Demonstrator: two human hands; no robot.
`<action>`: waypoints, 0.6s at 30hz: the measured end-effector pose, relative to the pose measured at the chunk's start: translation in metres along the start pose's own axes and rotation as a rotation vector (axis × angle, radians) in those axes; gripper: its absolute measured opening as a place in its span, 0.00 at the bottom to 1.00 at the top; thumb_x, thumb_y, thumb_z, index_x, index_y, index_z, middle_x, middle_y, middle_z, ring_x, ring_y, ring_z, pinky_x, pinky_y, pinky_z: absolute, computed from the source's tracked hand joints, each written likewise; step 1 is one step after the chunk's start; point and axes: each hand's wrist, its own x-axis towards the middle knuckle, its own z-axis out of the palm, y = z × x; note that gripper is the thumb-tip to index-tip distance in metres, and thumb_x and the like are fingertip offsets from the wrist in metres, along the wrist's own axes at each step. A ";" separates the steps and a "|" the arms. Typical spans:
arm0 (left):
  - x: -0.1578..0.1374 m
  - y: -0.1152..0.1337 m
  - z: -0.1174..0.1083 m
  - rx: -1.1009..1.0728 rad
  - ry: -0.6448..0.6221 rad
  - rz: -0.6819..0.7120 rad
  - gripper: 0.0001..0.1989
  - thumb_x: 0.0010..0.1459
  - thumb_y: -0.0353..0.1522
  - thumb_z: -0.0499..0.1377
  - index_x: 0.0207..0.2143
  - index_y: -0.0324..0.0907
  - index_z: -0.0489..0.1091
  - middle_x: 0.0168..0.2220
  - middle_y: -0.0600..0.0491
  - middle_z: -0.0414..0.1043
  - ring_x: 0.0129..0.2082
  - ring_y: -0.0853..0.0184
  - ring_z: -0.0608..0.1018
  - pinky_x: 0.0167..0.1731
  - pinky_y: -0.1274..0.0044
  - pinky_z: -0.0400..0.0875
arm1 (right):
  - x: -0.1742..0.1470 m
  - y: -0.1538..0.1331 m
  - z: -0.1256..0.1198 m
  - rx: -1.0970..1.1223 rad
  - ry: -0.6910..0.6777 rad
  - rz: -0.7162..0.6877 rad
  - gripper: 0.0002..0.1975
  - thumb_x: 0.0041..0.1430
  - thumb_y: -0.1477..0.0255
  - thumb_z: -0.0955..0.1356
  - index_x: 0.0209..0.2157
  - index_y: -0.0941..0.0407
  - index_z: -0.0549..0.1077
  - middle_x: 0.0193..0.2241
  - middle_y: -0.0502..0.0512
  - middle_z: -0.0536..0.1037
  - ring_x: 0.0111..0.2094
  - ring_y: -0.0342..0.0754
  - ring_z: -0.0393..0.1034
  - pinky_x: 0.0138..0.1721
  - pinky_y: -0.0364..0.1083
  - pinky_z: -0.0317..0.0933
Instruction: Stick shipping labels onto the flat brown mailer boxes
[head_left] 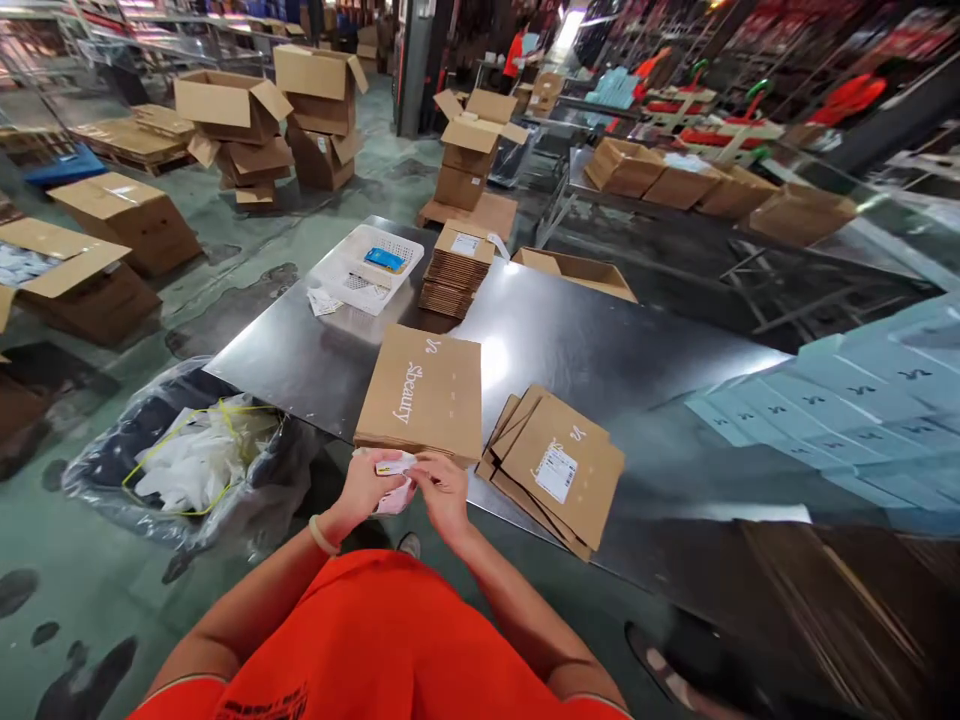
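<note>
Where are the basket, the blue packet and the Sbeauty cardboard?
Basket [343, 260]: head view, on its left part.
Blue packet [385, 259]: head view, middle of its top.
Sbeauty cardboard [431, 400]: head view, its printed top face.

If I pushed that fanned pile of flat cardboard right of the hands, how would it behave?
The pile would probably slide apart, since its pieces lie askew with no band visible. They look fairly stiff, lying flat without visible sagging. One corner sits near the table's edge, so pieces might drop.

Two hands [369, 490] [442, 495] near — one bin [277, 490] near left, one basket [346, 262], two box stacks [251, 155] [321, 125] far left — four boxes [626, 168] [679, 184] [731, 193] [801, 215] rowed far right!
</note>
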 end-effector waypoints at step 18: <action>0.006 -0.089 -0.034 0.105 -0.204 -0.150 0.39 0.25 0.55 0.82 0.34 0.35 0.85 0.33 0.44 0.86 0.35 0.54 0.84 0.39 0.69 0.78 | 0.190 -0.005 -0.002 -0.970 0.163 -0.005 0.37 0.65 0.72 0.73 0.74 0.56 0.67 0.75 0.74 0.66 0.76 0.69 0.57 0.73 0.66 0.54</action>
